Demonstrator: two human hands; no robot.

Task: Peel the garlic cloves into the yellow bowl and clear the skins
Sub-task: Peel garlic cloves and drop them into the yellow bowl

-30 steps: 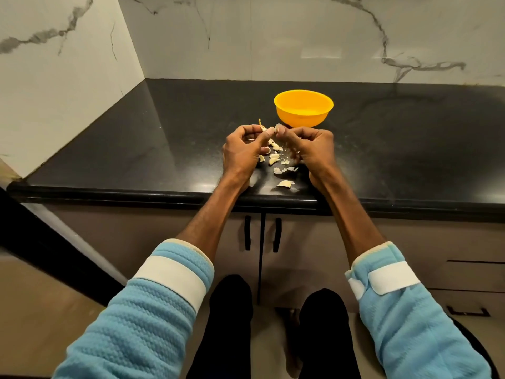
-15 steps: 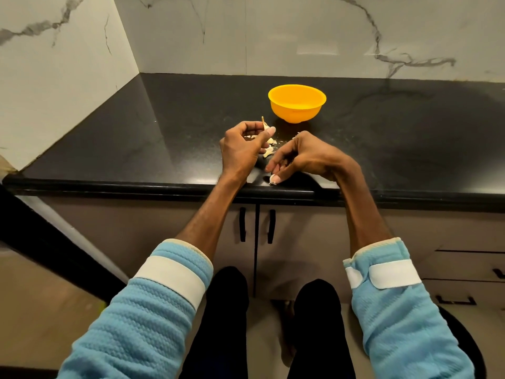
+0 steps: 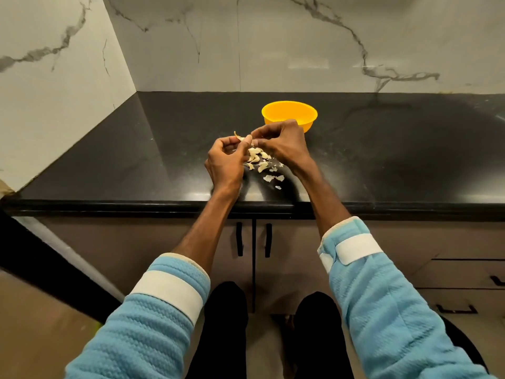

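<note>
The garlic clove (image 3: 240,137) is held between both hands, a little above the desk (image 3: 164,165) and just in front of the yellow bowl (image 3: 289,113). I judge it to be very light and firm inside. Its skin looks dry, thin and brittle, so it will tear into flakes, and a bare clove may be a little sticky or slippery. I think the best hold is a pinch at the two ends, peeling from the pointed tip.

The left hand (image 3: 224,162) pinches the clove with curled fingers. The right hand (image 3: 284,146) pinches it from the other side, probably at the skin.

I count one clove in the hands, one bowl, and about ten skin flakes (image 3: 263,167) scattered on the desk below the hands. I cannot tell if whole cloves lie among them.
</note>
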